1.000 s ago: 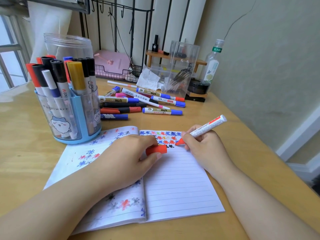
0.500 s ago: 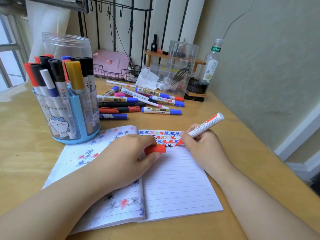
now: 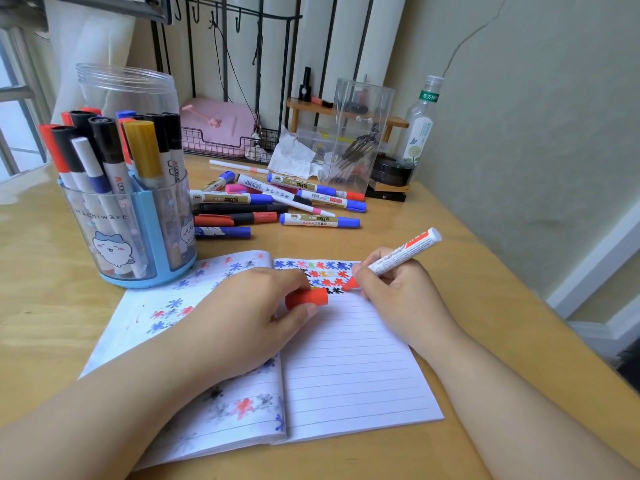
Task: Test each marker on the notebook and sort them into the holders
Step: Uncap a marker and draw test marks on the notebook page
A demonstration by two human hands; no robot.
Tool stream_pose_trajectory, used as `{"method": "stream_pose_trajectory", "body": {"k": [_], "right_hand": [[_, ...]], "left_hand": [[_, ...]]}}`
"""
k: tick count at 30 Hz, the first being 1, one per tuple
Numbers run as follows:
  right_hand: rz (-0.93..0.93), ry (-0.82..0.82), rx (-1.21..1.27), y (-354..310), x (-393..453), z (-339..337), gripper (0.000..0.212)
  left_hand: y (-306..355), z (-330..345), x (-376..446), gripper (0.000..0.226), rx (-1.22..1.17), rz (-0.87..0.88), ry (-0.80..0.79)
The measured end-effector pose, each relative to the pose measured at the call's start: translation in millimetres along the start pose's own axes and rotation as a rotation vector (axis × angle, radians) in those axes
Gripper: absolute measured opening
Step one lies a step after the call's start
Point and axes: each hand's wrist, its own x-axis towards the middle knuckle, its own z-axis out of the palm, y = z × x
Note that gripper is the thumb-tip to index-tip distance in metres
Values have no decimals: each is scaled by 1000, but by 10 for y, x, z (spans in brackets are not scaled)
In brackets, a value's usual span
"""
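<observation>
step: testing red marker point(image 3: 398, 258) | right hand point(image 3: 403, 296) grips it, tip on notebook point(image 3: 349, 368) top edge, near tabletop centre | left hand point(image 3: 242, 320) pinches red cap point(image 3: 307, 298) | next: likely recap, drop into blue holder point(image 3: 138, 233) at left edge

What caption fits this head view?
Right hand tests uncapped red marker on lined paper notebook; left hand holds its red cap.

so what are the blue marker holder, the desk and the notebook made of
Marker holder: looks like glossy plastic, clear walls showing the markers inside, opaque blue base and divider.
Desk: seems light wood or a wood-look laminate; grain shows under a smooth sheen.
Notebook: matte ruled paper; the left pages curl and ink shows through.
</observation>
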Motion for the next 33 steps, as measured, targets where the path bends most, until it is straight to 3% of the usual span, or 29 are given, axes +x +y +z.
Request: {"method": "stream_pose_trajectory", "body": {"k": [8,12,19,23,33], "right_hand": [[16,94,-40,-7,27,-60,24],[57,144,119,-25,31,-99,21],[37,-28,491,-320,-96,-210,8],[29,-38,492,-452,-179,-187,21],[28,-82,476,-479,-236,-114,20]], "left_hand": [[-4,-2,-1,16,-20,10,-3],[-27,3,4,13,-35,-3,0],[-42,2,6,13,-188,-71,94],[-13,-16,4,17,-261,-112,100],[91,-66,-4,9,-269,-52,76]]}}
